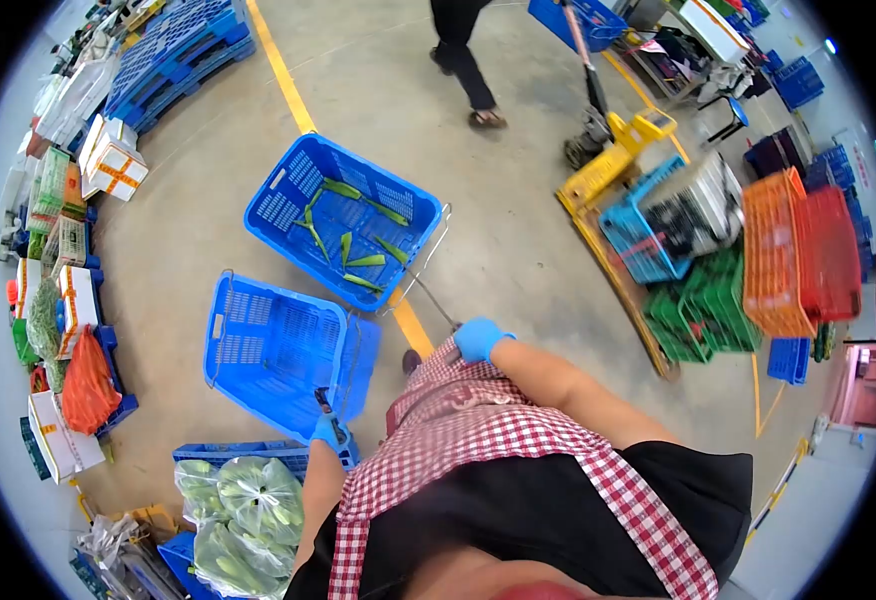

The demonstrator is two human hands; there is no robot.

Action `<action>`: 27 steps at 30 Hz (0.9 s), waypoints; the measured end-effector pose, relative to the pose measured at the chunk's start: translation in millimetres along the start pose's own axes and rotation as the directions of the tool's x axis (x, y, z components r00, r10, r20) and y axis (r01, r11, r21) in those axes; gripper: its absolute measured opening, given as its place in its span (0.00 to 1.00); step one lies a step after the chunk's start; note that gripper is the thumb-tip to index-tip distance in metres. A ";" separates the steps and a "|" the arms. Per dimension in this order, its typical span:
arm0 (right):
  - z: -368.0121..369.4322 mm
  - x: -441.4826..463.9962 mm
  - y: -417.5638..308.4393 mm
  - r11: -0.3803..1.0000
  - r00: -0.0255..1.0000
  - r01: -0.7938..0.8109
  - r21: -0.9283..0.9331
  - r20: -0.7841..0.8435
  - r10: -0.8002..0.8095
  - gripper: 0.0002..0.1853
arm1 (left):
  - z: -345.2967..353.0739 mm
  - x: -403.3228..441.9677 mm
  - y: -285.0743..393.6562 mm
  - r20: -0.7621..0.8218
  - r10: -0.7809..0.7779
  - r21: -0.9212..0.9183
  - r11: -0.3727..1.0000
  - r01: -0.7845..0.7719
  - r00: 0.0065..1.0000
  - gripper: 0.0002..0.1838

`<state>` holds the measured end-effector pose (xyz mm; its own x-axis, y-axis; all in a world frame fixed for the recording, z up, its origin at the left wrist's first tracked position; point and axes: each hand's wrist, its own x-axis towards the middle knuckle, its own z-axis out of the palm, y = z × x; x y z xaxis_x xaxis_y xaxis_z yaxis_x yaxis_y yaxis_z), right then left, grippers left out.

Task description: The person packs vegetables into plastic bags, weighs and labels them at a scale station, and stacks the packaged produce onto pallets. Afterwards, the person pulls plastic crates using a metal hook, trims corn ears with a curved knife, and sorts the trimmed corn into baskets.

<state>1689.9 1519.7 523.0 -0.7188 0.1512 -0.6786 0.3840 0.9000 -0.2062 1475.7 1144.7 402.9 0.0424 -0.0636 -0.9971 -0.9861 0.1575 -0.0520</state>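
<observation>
My right hand, in a blue glove, is closed around a thin metal rod. The rod reaches to the near right side of a blue crate, where several green leaf pieces lie on the bottom. In my left hand, also gloved, is a dark slim tool whose exact kind I cannot make out. That hand is beside a second blue crate, which has wire handles and nothing visible inside.
Bagged green vegetables sit at lower left. On the right, a yellow pallet jack stands by stacked orange crates and green crates. A person walks ahead. Blue pallets and boxes line the left wall.
</observation>
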 end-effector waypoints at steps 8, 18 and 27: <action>-96.4 -84.7 3.5 0.992 0.998 0.056 -0.114 0.014 -0.055 0.12 | -11.6 -89.7 28.7 -0.058 0.136 0.126 0.984 -0.127 0.989 0.10; -149.3 -87.2 61.2 0.998 0.989 0.063 0.021 0.132 -0.066 0.14 | 38.9 -170.2 50.3 -0.145 0.043 0.126 0.992 -0.025 0.989 0.08; -186.6 -69.4 67.2 0.998 0.989 -0.010 0.068 0.147 0.000 0.11 | 61.5 -160.7 18.3 -0.023 0.023 0.173 0.985 -0.019 0.999 0.06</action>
<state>1657.5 1646.0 687.8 -0.6257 0.0892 -0.7749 0.4299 0.8684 -0.2472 1460.7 1218.4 558.7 0.0155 -0.0829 -0.9964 -0.9440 0.3272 -0.0419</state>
